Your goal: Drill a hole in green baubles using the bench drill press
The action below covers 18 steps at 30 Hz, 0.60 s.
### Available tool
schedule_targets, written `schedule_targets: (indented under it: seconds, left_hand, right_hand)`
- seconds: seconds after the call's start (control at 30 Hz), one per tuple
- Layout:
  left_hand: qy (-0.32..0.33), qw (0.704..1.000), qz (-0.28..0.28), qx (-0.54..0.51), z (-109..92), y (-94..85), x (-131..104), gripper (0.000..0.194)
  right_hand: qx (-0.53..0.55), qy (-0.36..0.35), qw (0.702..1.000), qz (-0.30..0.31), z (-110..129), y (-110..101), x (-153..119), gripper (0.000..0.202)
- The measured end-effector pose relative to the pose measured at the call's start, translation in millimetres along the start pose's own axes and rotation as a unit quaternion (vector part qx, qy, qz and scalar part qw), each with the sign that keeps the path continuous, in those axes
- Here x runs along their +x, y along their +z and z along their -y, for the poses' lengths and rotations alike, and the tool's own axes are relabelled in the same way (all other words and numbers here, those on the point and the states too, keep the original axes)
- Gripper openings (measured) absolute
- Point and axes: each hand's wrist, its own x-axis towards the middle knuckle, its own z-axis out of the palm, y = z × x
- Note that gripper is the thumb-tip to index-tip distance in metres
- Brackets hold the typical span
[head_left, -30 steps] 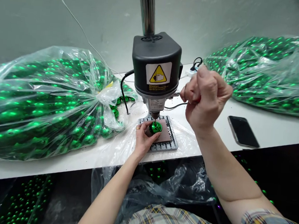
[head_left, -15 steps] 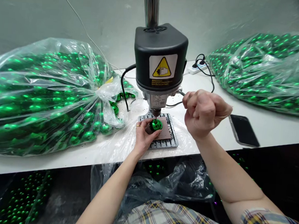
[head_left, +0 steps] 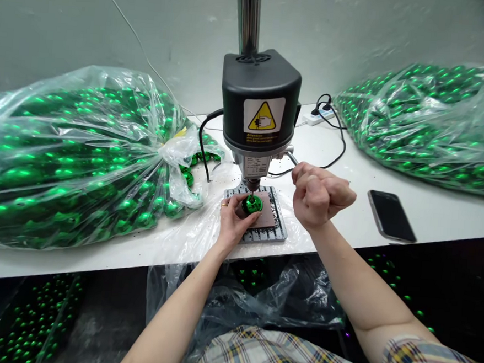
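Observation:
My left hand (head_left: 235,220) grips a shiny green ball (head_left: 253,205) between thumb and fingers, on a flat brownish pad (head_left: 267,213). Under the pad lies the slotted metal base (head_left: 280,234) of a bench drill press (head_left: 259,105). The drill's chuck (head_left: 253,184) is straight above the ball, and its thin bit meets the top of it; whether it has entered the ball I cannot tell. My right hand (head_left: 319,198) is closed around the end of the drill's feed lever (head_left: 293,158), to the right of the motor housing. Its fingers hide the lever's grip.
Large clear bags of green balls lie at the left (head_left: 73,158) and right (head_left: 432,128). A phone (head_left: 392,216) rests by the table's right front edge. A power strip (head_left: 319,116) with black cables sits behind. Plastic sheeting (head_left: 284,295) hangs below the front edge, and dark shavings dot the base.
My right hand has come slightly down and left with the lever. The left hand and ball stay on the pad. The whole view has shifted a little.

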Motion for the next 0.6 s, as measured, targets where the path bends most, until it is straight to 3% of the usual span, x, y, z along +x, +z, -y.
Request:
schedule_targets:
  seconds: [0.17, 0.27, 0.3, 0.37, 0.47, 0.5, 0.6]
  left_hand:
    - [-0.008, 1.000, 0.000, 0.012, -0.5, 0.3, 1.4, 0.047]
    - [-0.008, 1.000, 0.000, 0.002, -1.2, 0.9, 3.7, 0.046]
    - [-0.006, 1.000, -0.003, 0.000, -2.8, 0.3, 3.0, 0.045]
    - [0.008, 0.999, -0.030, 0.007, -9.4, -3.2, -4.3, 0.042]
    - [0.087, 0.994, -0.055, 0.045, -26.6, -16.6, -34.4, 0.037]
    - [0.128, 0.989, -0.030, 0.063, -32.8, -23.0, -48.4, 0.036]
    - [0.234, 0.957, 0.116, 0.126, -44.4, -46.2, -86.5, 0.041]
  right_hand:
    - [0.001, -0.001, 1.000, -0.011, 2.5, 3.5, -3.6, 0.050]
    - [0.007, 0.028, 0.998, -0.054, 7.7, 16.7, 20.5, 0.048]
    - [0.008, 0.051, 0.996, -0.071, 9.1, 22.0, 33.2, 0.047]
    - [0.003, 0.179, 0.977, -0.117, 10.2, 31.4, 60.5, 0.047]
    - [0.027, 0.270, 0.956, -0.115, 7.1, 38.2, 90.0, 0.044]
    - [0.030, 0.279, 0.953, -0.112, 5.5, 38.4, 94.5, 0.043]
    - [0.027, 0.285, 0.952, -0.108, 1.9, 36.6, 95.2, 0.043]
